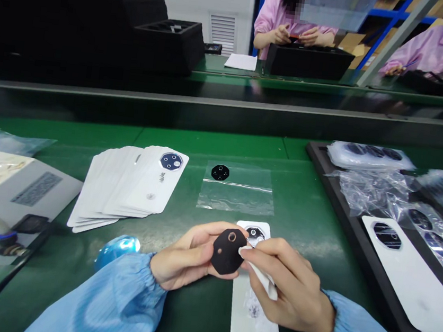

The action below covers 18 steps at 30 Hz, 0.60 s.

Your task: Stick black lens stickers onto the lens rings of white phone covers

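Observation:
My left hand (187, 255) pinches a black octagonal camera-lens cover (227, 252) with small holes, holding it up over the green table. My right hand (287, 288) grips a small white wipe (260, 277) whose tip touches the cover's right edge. Under both hands lies a white phone back panel (252, 318) with a round camera ring (254, 234) at its far end. Both arms wear light blue sleeves.
A fanned stack of white back panels (131, 185) lies at the left. A clear plastic bag (236, 194) with another black cover (219, 172) sits in the middle. A black tray (353, 239) at the right holds bagged parts and a panel. Two people in pink work across the conveyor.

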{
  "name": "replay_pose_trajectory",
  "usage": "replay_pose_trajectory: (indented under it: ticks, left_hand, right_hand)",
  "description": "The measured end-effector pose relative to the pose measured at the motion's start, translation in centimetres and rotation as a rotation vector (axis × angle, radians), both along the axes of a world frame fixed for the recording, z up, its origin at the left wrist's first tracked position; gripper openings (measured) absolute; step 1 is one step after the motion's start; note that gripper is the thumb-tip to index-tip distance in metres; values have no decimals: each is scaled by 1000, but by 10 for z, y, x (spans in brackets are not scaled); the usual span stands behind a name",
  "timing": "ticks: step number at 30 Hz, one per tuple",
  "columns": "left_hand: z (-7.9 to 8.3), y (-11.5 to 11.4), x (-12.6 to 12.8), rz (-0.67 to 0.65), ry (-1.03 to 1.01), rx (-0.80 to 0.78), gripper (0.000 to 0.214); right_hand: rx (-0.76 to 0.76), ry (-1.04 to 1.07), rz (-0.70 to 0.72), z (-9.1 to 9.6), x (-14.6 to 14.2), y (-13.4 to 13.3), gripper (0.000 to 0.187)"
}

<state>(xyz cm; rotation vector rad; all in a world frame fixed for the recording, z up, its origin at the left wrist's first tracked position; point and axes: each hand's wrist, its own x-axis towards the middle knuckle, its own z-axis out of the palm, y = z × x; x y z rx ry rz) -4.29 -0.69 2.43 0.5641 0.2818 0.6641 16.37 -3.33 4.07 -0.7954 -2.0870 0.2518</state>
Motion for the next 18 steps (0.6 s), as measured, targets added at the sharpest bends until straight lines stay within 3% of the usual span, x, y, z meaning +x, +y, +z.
replay_pose_trajectory:
  ticks: [12, 18]
  left_hand:
    - [0, -1, 0, 50, 53, 16, 41]
    - [1, -1, -1, 64, 34, 2, 42]
  right_hand:
    - [-25, 24, 74, -5, 1, 7, 33]
    - [-58, 93, 15, -1, 0, 3, 29]
